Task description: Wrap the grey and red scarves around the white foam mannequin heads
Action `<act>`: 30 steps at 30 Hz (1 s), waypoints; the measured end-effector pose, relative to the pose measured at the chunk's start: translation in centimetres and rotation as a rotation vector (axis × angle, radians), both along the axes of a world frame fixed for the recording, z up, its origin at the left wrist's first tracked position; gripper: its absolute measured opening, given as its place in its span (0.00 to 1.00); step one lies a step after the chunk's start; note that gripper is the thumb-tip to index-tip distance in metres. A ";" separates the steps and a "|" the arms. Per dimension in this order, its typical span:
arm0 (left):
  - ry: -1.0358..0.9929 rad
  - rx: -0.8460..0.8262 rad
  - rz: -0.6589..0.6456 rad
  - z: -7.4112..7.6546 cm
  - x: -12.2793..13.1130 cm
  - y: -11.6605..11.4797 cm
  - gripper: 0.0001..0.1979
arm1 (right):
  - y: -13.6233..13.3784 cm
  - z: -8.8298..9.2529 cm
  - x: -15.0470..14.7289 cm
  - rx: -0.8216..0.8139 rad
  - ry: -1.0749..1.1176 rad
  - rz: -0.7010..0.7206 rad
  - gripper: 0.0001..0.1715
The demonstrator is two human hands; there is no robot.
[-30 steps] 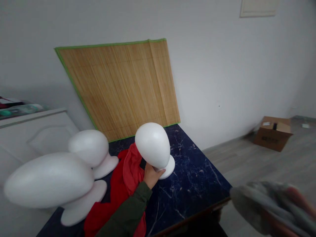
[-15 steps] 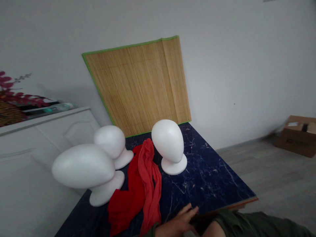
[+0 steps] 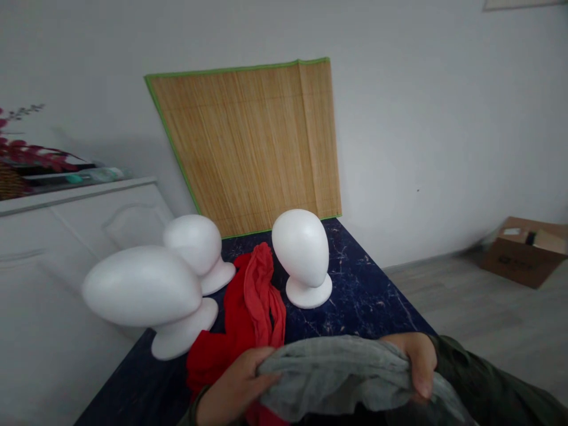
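A thin grey cloth (image 3: 341, 361) is stretched between my two hands at the near edge of the table; its lower part drops out of view. My left hand (image 3: 237, 381) pinches its left end between thumb and fingers. The other end is gripped by my right hand (image 3: 415, 355), thumb on top. Beyond the left hand lies a crumpled red cloth (image 3: 226, 331), with a lighter red scarf-like cloth (image 3: 258, 284) along it. A white mannequin head (image 3: 302, 245) stands upright on its round base just past the grey cloth.
Left of the red cloths are two more white heads, a near one (image 3: 142, 287) and a far one (image 3: 193, 242). The dark blue marbled table (image 3: 368, 296) meets a wall with a bamboo mat (image 3: 252, 148). A white cabinet (image 3: 128, 219) stands left, a cardboard box (image 3: 521, 251) right.
The grey cloth has come up into view, now held in both hands. My left hand, earlier low over the table edge, has shifted left. My right hand has come into view.
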State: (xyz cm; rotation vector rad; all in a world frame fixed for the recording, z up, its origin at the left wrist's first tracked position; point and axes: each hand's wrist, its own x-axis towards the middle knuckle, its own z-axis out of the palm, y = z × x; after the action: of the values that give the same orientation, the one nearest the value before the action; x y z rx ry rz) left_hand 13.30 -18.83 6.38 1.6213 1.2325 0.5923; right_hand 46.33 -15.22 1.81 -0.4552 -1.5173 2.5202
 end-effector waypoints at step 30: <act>-0.845 -0.187 0.411 -3.5 0.2 0.9 0.25 | 0.2 -2.7 -2.1 0.125 -0.012 -0.562 0.23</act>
State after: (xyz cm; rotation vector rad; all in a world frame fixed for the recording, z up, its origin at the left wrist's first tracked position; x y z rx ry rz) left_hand 13.55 -17.98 2.85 0.7917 0.9194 1.2224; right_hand 44.26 -14.98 -0.91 -0.7536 -1.3076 1.9826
